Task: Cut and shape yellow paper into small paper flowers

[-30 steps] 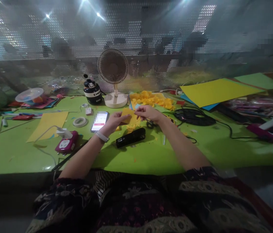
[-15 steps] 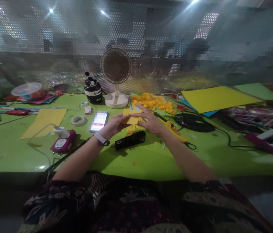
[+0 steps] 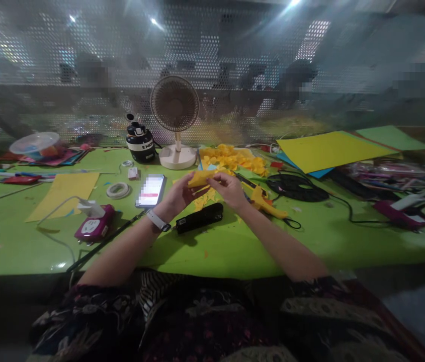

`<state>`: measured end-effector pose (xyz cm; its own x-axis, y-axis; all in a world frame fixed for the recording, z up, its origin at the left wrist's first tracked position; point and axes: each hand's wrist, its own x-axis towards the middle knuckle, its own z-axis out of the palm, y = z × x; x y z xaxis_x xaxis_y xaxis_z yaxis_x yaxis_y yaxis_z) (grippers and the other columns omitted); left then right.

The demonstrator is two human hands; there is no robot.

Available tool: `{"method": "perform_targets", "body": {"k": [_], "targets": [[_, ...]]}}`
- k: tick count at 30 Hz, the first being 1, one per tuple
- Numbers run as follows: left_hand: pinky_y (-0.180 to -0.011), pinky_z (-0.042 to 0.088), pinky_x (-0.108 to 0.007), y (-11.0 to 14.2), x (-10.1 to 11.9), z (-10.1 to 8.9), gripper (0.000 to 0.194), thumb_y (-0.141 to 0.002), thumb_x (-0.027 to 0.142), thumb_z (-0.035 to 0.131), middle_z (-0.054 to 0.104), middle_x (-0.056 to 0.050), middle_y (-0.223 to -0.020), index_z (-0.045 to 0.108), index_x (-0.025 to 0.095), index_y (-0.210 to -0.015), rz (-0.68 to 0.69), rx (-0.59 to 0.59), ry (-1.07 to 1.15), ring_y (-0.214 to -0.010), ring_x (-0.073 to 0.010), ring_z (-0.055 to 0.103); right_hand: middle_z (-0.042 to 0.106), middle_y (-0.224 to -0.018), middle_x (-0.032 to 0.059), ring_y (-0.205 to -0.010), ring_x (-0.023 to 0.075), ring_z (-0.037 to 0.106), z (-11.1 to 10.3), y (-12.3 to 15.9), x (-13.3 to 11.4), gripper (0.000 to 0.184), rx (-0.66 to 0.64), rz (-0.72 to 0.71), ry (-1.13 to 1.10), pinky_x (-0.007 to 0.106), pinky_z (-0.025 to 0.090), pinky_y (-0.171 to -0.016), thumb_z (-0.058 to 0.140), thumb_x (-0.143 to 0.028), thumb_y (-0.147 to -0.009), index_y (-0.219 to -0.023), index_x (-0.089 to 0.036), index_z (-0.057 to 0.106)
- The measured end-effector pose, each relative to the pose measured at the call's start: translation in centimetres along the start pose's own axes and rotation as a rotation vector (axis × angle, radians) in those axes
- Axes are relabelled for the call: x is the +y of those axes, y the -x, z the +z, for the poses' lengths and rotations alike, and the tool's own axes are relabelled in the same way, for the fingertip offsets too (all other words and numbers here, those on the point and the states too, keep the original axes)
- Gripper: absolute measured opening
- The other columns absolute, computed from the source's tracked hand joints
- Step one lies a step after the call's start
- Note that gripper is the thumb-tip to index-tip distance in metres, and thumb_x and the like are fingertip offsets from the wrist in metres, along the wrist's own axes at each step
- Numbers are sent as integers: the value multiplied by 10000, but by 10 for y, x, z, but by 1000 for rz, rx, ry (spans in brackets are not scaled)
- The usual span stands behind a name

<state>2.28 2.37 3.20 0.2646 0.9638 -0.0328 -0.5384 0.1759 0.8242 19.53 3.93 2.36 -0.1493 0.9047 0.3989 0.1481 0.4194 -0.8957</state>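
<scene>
Head view: the left hand [image 3: 179,197] and the right hand [image 3: 230,190] meet over a glossy, lime-green table [image 3: 212,256], both closed on a small yellow paper piece [image 3: 198,179]. It is thin and looks bent or curled, raised above the tabletop near the middle of the work area. The left hand holds it from the left with curved fingers, while the right hand pinches its right edge narrowly between thumb and fingertips — the exact fold is too small to tell.

Just below lie crinkled yellow scraps [image 3: 201,201] and a long, smooth black stapler [image 3: 199,218], set at a slant. Beyond the hands, ruffled yellow-orange paper petals [image 3: 233,157] form a soft heap. To the right rest a yellow plastic glue gun [image 3: 272,208] and a flat, dark, rounded object [image 3: 297,187] with cable around it.

On the left are a flat phone [image 3: 151,191] with a lit screen, a pale ring-shaped tape roll [image 3: 118,190], a smooth yellow sheet [image 3: 65,193] and a shiny magenta adapter [image 3: 95,224] holding a white plug. Behind stand a squat black bottle [image 3: 140,144] with a white band and a round-caged fan [image 3: 175,104] on a disc-shaped base — its cage finely ribbed
</scene>
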Motion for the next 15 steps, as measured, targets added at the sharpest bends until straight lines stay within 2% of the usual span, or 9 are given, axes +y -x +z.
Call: {"method": "perform_targets", "body": {"k": [2,5,8,15], "targets": [[-978,555,-419,2,-1,1,388,-791,462,716,731,-104,-1147,695,164,-1039,36,-69,-10,-1110,-265,683,580,-720,-7,-681,139,563,2,2,0,508,30,-1,-6,272,505,-687,668,-704,-738,-767,-202,593],[-1005,531,-406,6,-5,4,432,-680,401,844,742,-85,-1117,703,177,-1022,122,-130,-83,-1090,-254,695,569,-739,-8,-694,141,568,3,4,-2,507,53,-16,-14,274,509,-697,636,-711,-764,-798,-216,530],[-1009,525,-389,7,-8,6,457,-608,319,903,758,-62,-1052,713,179,-1000,167,-84,-156,-1023,-226,718,570,-754,-6,-701,143,578,3,6,-4,502,62,-20,-13,282,516,-707,630,-705,-774,-797,-224,489],[-922,567,-366,5,-11,5,478,-625,398,892,769,-98,-1024,729,141,-994,162,-19,-222,-933,-235,748,541,-699,-18,-651,128,539,2,8,-5,462,86,-83,55,258,457,-630,638,-655,-800,-769,-210,514]]}}
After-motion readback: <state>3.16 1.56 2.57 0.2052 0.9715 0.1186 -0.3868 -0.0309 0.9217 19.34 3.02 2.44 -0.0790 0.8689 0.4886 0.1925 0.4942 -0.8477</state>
